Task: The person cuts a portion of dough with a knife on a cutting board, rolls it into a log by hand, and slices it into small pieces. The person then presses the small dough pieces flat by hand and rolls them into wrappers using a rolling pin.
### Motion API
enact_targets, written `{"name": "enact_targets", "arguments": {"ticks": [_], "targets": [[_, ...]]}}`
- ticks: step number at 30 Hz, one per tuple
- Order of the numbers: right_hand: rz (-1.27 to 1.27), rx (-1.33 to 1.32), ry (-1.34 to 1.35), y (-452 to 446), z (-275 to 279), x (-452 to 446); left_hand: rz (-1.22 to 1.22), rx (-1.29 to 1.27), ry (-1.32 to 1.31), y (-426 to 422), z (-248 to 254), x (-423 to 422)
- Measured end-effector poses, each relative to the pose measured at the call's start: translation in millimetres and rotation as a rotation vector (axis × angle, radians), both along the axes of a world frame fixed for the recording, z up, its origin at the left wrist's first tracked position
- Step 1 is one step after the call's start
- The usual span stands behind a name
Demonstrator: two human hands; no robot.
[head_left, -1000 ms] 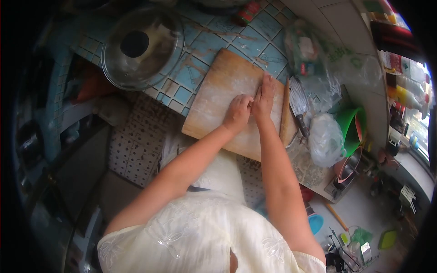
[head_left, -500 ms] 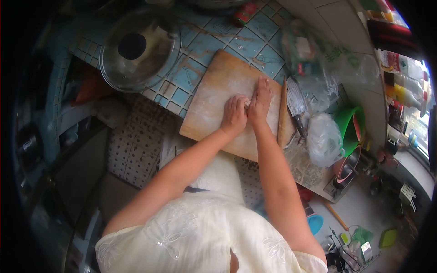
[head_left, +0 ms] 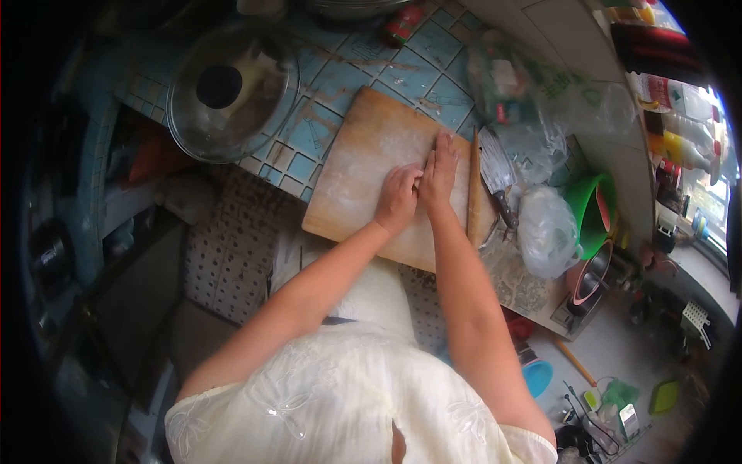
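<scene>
A wooden board [head_left: 348,178], dusted with white flour, lies at a slant on the blue tiled counter. Above its middle my left hand [head_left: 397,199] has its fingers curled round a small lump of dough [head_left: 417,184], most of which is hidden. My right hand [head_left: 439,174] is stretched out, fingers straight and side by side, its inner edge against the dough and the left fingertips. A wooden rolling pin [head_left: 474,185] lies along the board's right edge, beyond my right hand.
Right of the board are a cleaver [head_left: 498,178] and a white plastic bag [head_left: 547,232]. Farther right stands a green basin [head_left: 593,216]. A pan with a glass lid [head_left: 232,116] sits at the back left. Bottles [head_left: 684,127] line the window side.
The view has shifted slightly. My left fingers have drawn in more tightly around the dough; my right hand stays almost in place, still stretched out.
</scene>
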State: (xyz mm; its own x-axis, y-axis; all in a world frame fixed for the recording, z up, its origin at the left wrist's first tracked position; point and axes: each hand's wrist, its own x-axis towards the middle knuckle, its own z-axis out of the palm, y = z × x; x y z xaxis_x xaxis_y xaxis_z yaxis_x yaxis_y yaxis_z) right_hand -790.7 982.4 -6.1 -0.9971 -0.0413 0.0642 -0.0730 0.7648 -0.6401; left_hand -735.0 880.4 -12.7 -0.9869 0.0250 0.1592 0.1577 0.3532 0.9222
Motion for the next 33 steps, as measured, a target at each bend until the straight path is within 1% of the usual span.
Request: {"name": "enact_targets", "arguments": {"ticks": [1, 2, 3, 5, 6, 7, 8, 9, 10, 11, 12, 13, 15, 16, 17, 18, 19, 20, 21, 22, 23, 24, 25, 26, 27, 28, 29, 30, 31, 32, 33], "targets": [[-0.001, -0.002, 0.005, 2, -3, -6, 0.103, -0.092, -0.007, -1, 15, 3], [-0.057, 0.101, 0.066, 4, -6, -13, 0.21, -0.184, -0.017, -2, 27, 2], [-0.114, 0.203, 0.124, 3, -8, -20, 0.211, -0.186, -0.016, -3, 30, -1], [-0.164, 0.166, 0.122, 2, -12, -24, 0.188, -0.383, -0.034, -5, 35, 0], [-0.213, 0.13, 0.133, 3, -13, -24, 0.185, -0.383, -0.037, -4, 33, 1], [-0.213, 0.13, 0.139, 3, -17, -23, 0.165, -0.322, -0.009, -3, 29, -5], [-0.198, -0.057, 0.074, 2, -21, -20, 0.146, -0.26, 0.018, -2, 26, -10], [-0.183, -0.241, 0.001, 3, -24, -13, 0.146, -0.258, 0.016, 1, 15, -10], [-0.186, -0.237, -0.004, 2, -16, -7, 0.065, -0.187, 0.003, 3, 5, -8], [-0.132, -0.159, -0.011, 1, -8, -4, -0.018, -0.119, -0.005, 5, -4, -5], [-0.078, -0.083, -0.016, 1, -4, -3, -0.022, -0.119, -0.001, 3, -2, -5], [-0.078, -0.086, -0.013, 3, -3, -5, 0.013, -0.126, 0.024, 1, 0, -3], [0.063, 0.108, 0.013, 6, -1, -11, 0.054, -0.14, 0.053, -3, 16, -1], [0.067, 0.102, 0.019, 8, -5, -21, 0.165, -0.252, 0.025, -5, 33, -4], [-0.004, 0.113, 0.094, 9, -11, -30, 0.271, -0.366, -0.013, -6, 42, -1], [-0.079, 0.13, 0.169, 7, -10, -32, 0.269, -0.369, -0.018, -4, 41, 0], [-0.082, 0.129, 0.166, 5, -8, -27, 0.213, -0.381, 0.015, -1, 38, -4], [-0.115, 0.047, 0.113, 2, -6, -23, 0.16, -0.391, 0.053, 0, 36, -11], [-0.146, -0.038, 0.062, -3, -2, -21, 0.161, -0.393, 0.06, 1, 27, -15], [-0.146, -0.039, 0.064, -5, -3, -17, 0.089, -0.288, 0.05, 3, 15, -15], [-0.16, -0.201, 0.027, -6, -4, -12, 0.017, -0.181, 0.038, 6, 3, -12], [-0.173, -0.362, -0.01, -5, -4, -8, 0.017, -0.179, 0.039, 6, -4, -9], [-0.172, -0.36, -0.008, -2, -3, -5, -0.004, -0.133, 0.051, 6, -11, -8], [-0.088, -0.184, 0.02, 2, -2, -2, -0.023, -0.088, 0.062, 6, -18, -6], [-0.003, -0.014, 0.048, 4, -2, -2, -0.019, -0.093, 0.061, 7, -9, -5], [-0.001, -0.019, 0.048, 7, -1, -8, 0.13, -0.08, 0.007, 7, 12, -2], [0.039, 0.074, 0.08, 10, 2, -18, 0.279, -0.067, -0.047, 5, 26, -3], [0.077, 0.168, 0.102, 12, 2, -21, 0.278, -0.073, -0.058, 2, 34, -4], [0.077, 0.165, 0.091, 12, -1, -24, 0.25, -0.207, -0.061, -1, 38, -4], [0.005, 0.144, 0.132, 11, -4, -28, 0.22, -0.341, -0.06, -4, 40, -4], [-0.07, 0.126, 0.174, 10, -5, -28, 0.214, -0.342, -0.065, -3, 37, -2]]}}
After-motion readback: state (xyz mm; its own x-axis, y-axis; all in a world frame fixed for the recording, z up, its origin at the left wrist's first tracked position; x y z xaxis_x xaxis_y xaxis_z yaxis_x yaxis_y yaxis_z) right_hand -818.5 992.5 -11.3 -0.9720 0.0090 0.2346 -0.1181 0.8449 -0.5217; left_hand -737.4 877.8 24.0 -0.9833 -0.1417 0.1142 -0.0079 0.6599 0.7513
